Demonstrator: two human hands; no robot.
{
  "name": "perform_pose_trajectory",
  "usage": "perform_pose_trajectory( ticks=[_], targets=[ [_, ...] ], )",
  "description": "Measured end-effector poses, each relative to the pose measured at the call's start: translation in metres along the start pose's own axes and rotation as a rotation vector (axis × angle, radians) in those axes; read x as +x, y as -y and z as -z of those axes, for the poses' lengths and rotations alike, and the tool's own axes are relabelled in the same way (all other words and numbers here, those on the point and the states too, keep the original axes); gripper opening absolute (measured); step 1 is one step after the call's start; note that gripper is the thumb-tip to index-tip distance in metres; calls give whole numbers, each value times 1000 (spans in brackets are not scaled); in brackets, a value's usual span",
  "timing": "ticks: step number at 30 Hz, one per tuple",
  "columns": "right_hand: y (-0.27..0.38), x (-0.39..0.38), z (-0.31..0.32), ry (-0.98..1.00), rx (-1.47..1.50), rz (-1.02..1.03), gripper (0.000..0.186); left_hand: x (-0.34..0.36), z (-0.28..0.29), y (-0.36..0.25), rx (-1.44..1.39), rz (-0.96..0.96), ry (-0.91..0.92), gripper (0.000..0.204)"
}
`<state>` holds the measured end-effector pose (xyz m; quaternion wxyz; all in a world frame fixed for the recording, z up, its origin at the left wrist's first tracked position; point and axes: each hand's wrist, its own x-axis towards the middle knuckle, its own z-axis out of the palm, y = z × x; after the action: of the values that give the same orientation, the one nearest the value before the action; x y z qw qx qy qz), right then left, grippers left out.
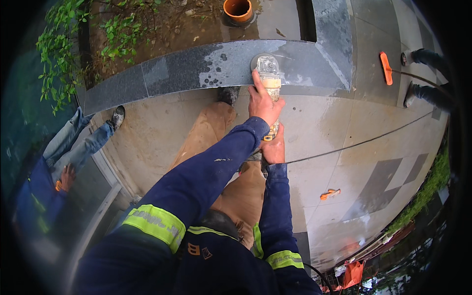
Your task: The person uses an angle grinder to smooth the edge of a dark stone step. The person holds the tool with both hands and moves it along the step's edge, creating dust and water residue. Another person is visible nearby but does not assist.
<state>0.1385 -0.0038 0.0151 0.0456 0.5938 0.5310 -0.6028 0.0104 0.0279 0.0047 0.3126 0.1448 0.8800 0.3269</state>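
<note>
An angle grinder [271, 82] caked in pale dust rests with its round head on the grey stone coping [179, 69] of a low wall. My left hand [264, 104] is wrapped round its body just behind the head, index finger stretched along the side. Closer to me, my right hand [274, 146] grips the rear of the same tool. The disc's underside is hidden beneath the guard. Wet, pale smears and dark spots mark the stone left of the grinder.
A black cord [364, 143] runs right across the paving. Beyond the coping, an orange pipe [238, 10] stands in muddy water. Orange gloves [330, 194] lie on the floor. One person [59, 167] is at left; another's legs [428, 76] stand right, beside an orange-headed long-handled tool [386, 69].
</note>
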Motion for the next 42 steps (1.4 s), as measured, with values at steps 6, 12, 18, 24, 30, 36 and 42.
perform_pose_trajectory(
  ticks=[6, 12, 18, 24, 30, 36, 42],
  targets=[
    [-9, 0, -2, -9, 27, -29, 88, -2, -2, 1, -1, -2, 44, 114],
    [-10, -7, -10, -18, 98, 52, 90, -5, 3, 9, 32, -13, 23, 113],
    [-3, 8, -6, 17, 39, -65, 90, 4, -1, 3, 19, -28, 12, 112],
    [-6, -7, -1, -2, 59, -52, 88, -8, -3, 6, 11, 18, 61, 113],
    [2, 4, -3, 19, 19, -58, 87, 5, 4, -3, -14, 52, 81, 114],
    [-1, -15, -4, -9, 1, 7, 88, -12, 3, 10, 40, 23, 2, 113],
    [-3, 8, -2, 19, 33, -17, 91, 4, 1, -1, 6, 12, 36, 115]
  ],
)
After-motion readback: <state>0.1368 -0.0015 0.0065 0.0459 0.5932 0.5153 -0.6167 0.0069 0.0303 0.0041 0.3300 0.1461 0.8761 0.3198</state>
